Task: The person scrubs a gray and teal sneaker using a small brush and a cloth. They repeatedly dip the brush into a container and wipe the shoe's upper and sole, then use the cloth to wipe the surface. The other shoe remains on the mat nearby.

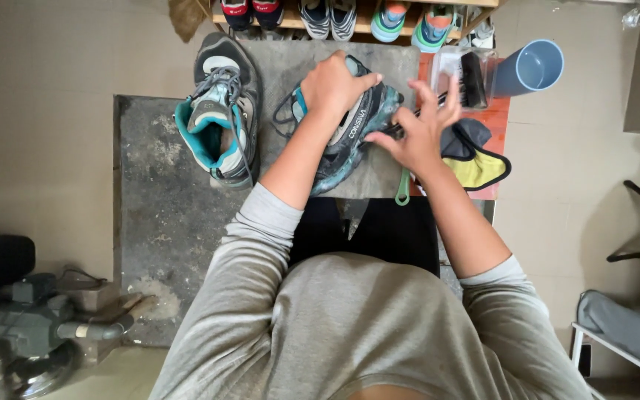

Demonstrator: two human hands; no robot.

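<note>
Seated person, head view straight down. Work object: a grey-and-teal mottled trail shoe (350, 137), lying on a dark stone slab (157, 215) in front of the knees.

Left hand (332, 87): curled down over the far end of the shoe, fingers wrapped around the upper, a firm closed grasp. The shoe lies directly under this hand and runs back from it toward the person.

Right hand (418, 132): at the shoe's right flank, touching it, fingers spread and mostly open. A thin dark strand, probably a lace, crosses between the fingers; I cannot tell whether it is pinched.

Long axis of the shoe: oblique, far end up by the left hand, near end pointing down toward the lap. The left hand sits on the axis; the right hand sits beside it, at mid-length.

Left of the left hand, just apart: a matching grey shoe with teal lining (220, 126), opening up, untouched.

Right of the right hand: a yellow cloth with dark edging (483, 167), a dark-bristled brush (472, 78), and a grey-blue plastic cup (531, 68) on its side. A green handle (403, 189) pokes out below the right wrist.
</note>
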